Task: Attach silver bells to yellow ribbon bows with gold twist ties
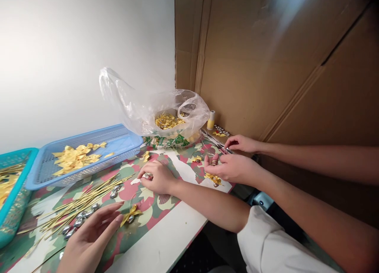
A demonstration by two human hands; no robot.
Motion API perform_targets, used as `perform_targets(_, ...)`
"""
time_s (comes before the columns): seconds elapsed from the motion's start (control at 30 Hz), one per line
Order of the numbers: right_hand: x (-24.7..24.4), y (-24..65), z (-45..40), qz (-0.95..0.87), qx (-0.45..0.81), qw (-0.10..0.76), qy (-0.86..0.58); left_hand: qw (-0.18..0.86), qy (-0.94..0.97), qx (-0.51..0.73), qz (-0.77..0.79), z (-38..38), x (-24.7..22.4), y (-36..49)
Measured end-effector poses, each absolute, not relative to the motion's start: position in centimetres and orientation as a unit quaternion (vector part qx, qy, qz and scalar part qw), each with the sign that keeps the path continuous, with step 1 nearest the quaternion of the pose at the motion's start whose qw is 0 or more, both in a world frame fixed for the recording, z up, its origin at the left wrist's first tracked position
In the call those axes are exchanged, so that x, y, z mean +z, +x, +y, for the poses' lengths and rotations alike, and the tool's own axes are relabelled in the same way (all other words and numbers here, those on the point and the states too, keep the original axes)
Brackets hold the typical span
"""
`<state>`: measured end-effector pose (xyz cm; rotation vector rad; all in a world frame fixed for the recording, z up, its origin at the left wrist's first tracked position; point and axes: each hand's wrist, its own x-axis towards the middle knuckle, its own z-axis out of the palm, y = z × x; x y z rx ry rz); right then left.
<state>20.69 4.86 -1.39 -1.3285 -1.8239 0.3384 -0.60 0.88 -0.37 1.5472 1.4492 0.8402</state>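
My left hand is at the lower left, thumb and fingers apart. Its thumb tip is right beside a yellow ribbon bow with a small silver bell; whether they touch is unclear. A thin pale wire curves up from the bow toward my right hand. That hand is closed in a pinch at the wire's upper end. Under and beside my left hand lie silver bells and a bundle of gold twist ties. Another yellow bow rests behind my right hand.
A co-worker's hands work at the right, near finished bows. A blue basket and a teal basket hold yellow bows. Behind stand a plastic bag of bows and a thread spool. Cardboard walls the right.
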Motion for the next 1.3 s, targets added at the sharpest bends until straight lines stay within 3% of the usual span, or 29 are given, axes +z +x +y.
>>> perform_targets(0.13, -1.60, 20.65, 5.04, -0.726, 0.134, 0.423, -0.525, 0.462, 0.590, 0.319, 0.580, 1.00, -0.23, -0.59)
perform_targets(1.3, -1.99, 20.61, 5.24, -0.736, 0.110, 0.430, -0.512, 0.503, 0.551, 0.317, 0.585, 1.27, -0.85, -0.81)
